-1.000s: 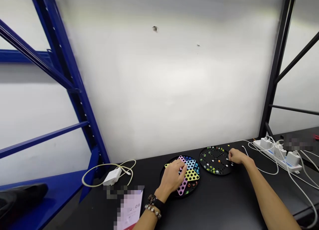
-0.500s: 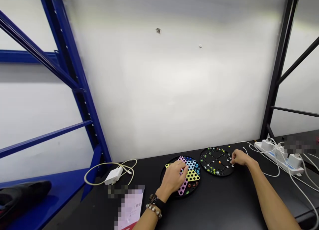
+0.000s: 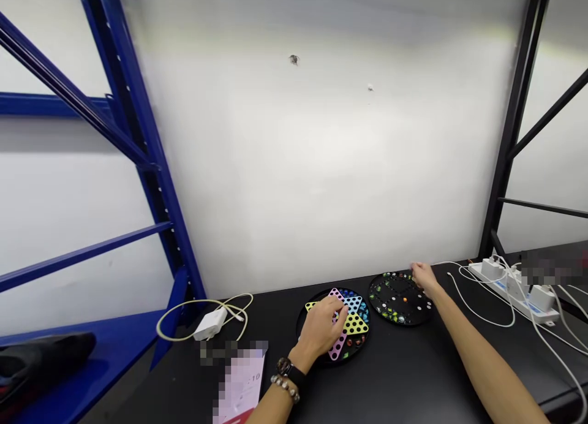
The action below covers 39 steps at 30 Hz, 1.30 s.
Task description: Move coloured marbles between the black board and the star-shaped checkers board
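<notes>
On your left wrist [image 3: 301, 352] you wear a watch [image 3: 296, 375] with a black strap and a dark, rounded face, its dial too small to read. Next to it, on the elbow side, sits a bracelet [image 3: 285, 387] of round beads, some pale and shiny, others brownish, while your right hand [image 3: 424, 277] and forearm [image 3: 482, 353] are bare

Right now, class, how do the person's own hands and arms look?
The left hand and right hand are ungloved, the visible forearms sleeveless. The left wrist wears a dark watch on a black strap and, nearer the elbow, a bracelet of round beads. The right wrist shows nothing worn.
</notes>
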### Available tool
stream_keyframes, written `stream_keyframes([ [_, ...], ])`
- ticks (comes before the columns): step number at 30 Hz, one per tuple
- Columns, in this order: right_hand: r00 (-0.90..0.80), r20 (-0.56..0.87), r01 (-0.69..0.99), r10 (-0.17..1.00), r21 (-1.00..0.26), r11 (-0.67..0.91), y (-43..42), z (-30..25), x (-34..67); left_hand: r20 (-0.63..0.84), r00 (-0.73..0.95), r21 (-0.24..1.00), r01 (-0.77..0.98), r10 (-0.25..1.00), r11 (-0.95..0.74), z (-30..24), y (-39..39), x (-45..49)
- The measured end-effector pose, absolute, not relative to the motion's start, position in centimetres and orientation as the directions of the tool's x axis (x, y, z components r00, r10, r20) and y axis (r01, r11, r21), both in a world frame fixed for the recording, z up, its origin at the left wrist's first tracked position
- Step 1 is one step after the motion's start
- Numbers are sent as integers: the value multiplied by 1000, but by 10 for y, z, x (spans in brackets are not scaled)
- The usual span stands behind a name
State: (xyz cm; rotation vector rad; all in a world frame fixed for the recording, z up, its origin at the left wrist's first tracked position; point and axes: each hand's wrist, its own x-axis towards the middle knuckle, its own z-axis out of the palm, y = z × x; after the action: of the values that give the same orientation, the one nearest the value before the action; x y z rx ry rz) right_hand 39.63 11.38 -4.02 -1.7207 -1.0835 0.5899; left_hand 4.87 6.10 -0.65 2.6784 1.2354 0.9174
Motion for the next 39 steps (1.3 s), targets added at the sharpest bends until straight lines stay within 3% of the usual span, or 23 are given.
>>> stream_keyframes([
  [2, 472, 127, 547, 873, -819, -176, 124, -42, 388, 491, 504, 283, 679, 711, -677, -6, 60, 49],
  [5, 373, 147, 860, 916, -426, -282, 135, -42, 376, 497, 495, 287, 681, 713, -674, -6, 60, 48],
  [7, 325, 120, 931, 938, -214, -295, 137, -43, 369, 502, 495, 288, 678, 709, -676, -7, 61, 48],
  [8, 322, 111, 935, 940, -194, -297, 137, -44, 367, 504, 497, 285, 676, 706, -679, -7, 61, 48],
  [15, 328, 132, 940, 935, -139, -310, 124, -43, 364, 510, 502, 267, 679, 698, -683, -7, 60, 49],
  [18, 315, 183, 933, 931, -241, -268, 109, -31, 345, 518, 504, 273, 669, 692, -692, -6, 60, 49],
  [20, 221, 211, 928, 952, -346, -139, 93, -21, 318, 524, 496, 278, 669, 692, -690, -5, 61, 49],
  [23, -75, 308, 891, 948, -406, 202, 62, -14, 268, 537, 472, 273, 687, 699, -673, -3, 61, 47],
  [27, -442, 305, 799, 844, -293, 525, 28, -26, 219, 567, 441, 252, 711, 695, -656, 0, 61, 47],
  [31, -521, 315, 780, 793, -201, 592, 20, -43, 210, 555, 449, 267, 701, 700, -661, 1, 60, 48],
  [33, -526, 358, 769, 772, -187, 611, 20, -48, 212, 485, 493, 311, 675, 722, -669, 2, 61, 47],
  [39, -528, 431, 723, 732, -224, 653, 21, -53, 213, 71, 647, 490, 640, 759, -591, 11, 61, 34],
])
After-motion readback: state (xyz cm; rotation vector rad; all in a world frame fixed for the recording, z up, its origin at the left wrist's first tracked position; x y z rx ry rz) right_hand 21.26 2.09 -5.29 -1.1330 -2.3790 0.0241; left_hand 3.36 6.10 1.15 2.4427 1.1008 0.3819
